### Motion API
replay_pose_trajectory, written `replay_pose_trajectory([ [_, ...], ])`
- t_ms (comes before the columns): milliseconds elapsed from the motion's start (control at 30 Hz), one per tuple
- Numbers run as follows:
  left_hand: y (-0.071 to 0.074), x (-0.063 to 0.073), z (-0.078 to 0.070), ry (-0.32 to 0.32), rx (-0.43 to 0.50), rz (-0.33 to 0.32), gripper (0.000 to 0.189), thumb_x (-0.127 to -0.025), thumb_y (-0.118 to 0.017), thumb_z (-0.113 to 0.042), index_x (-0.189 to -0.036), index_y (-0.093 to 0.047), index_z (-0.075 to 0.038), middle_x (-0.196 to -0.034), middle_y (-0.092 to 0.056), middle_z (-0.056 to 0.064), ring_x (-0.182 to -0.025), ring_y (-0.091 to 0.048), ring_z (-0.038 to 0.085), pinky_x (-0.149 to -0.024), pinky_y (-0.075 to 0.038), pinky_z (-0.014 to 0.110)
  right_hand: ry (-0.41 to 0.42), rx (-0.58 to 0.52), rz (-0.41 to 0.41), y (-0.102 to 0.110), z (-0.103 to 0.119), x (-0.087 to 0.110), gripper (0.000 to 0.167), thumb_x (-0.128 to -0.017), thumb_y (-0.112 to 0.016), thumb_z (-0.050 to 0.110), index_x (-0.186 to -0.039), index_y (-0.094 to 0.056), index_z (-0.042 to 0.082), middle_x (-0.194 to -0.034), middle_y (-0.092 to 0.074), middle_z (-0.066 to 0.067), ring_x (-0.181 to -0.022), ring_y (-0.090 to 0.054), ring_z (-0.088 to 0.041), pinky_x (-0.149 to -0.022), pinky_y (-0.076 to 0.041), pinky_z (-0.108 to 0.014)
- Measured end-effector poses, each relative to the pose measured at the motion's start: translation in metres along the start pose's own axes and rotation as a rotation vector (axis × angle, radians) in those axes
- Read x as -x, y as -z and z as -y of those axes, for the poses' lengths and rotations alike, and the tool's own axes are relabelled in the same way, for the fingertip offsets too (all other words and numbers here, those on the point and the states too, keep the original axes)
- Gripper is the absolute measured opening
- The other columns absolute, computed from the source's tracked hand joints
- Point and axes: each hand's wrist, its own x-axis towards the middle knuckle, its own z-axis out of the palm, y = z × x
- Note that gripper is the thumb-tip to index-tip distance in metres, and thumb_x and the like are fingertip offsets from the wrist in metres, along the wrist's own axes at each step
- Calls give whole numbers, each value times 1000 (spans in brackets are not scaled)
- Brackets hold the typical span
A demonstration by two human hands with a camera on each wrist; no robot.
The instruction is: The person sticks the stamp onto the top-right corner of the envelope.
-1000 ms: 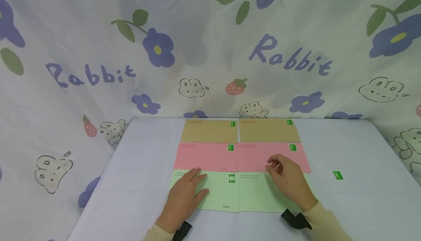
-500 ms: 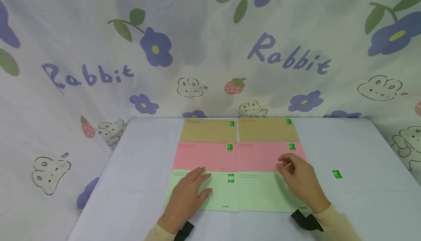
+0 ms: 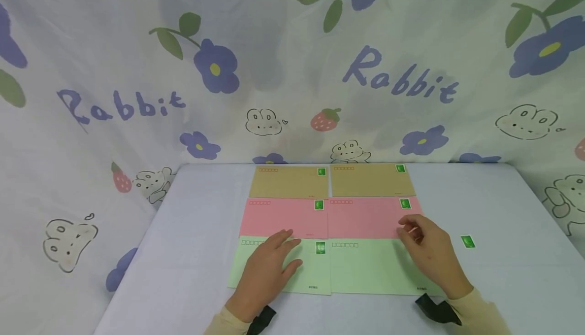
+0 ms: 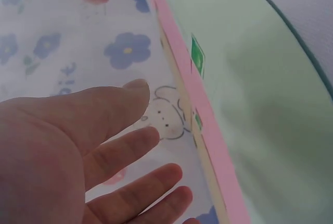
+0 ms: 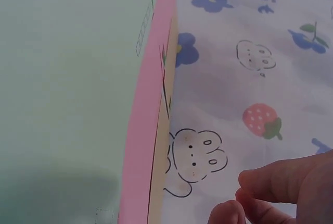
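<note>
My left hand [image 3: 265,269] hovers over the left green envelope [image 3: 306,274], fingers spread and nothing in them. A green stamp [image 3: 321,247] sits in that envelope's upper right corner. Over the right side of the right green envelope [image 3: 365,269] is my right hand [image 3: 431,254], its fingers loosely bent with nothing visible between them; it hides that envelope's upper right corner. In the right wrist view the thumb [image 5: 270,179] and fingertips come close together. A loose green stamp [image 3: 468,241] lies on the table to the right of this hand.
Behind the green envelopes lie two pink envelopes [image 3: 279,221], then two tan envelopes [image 3: 365,182], each with a green stamp at upper right. They cover the middle of the white table [image 3: 192,243]. A printed rabbit-and-flower curtain [image 3: 283,71] hangs along the back edge.
My right hand has moved right across the right green envelope, toward the loose stamp. The left hand has drifted slightly right. Envelopes and stamps stay put.
</note>
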Motion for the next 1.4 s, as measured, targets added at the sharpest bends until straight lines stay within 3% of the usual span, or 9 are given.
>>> replay_pose_trajectory([
  [200,-3,-4,-4,-5,10,8,41,-88,-79,-28,-124,-70,-11,-136,-63,9,-128,-57,25,-100,-51,43,0,-2,-33,4,-9,3,13,-92,-71,6,-105,-67,4,-86,-65,-1,-71,-57,-3,-62,-47,-11],
  [967,-11,-20,-24,-87,42,20,42,-89,-78,-32,-126,-69,-13,-137,-62,8,-129,-56,24,-102,-50,41,-91,55,-92,27,-36,7,17,-95,-68,10,-109,-67,2,-92,-68,-9,-73,-53,3,-59,-43,-10],
  [1400,-16,-28,-40,-148,36,24,42,-89,-78,-31,-126,-69,-13,-137,-62,8,-129,-57,23,-102,-51,39,-96,68,-136,37,-51,10,18,-93,-70,7,-109,-69,2,-95,-71,-11,-74,-52,12,-62,-41,-6],
])
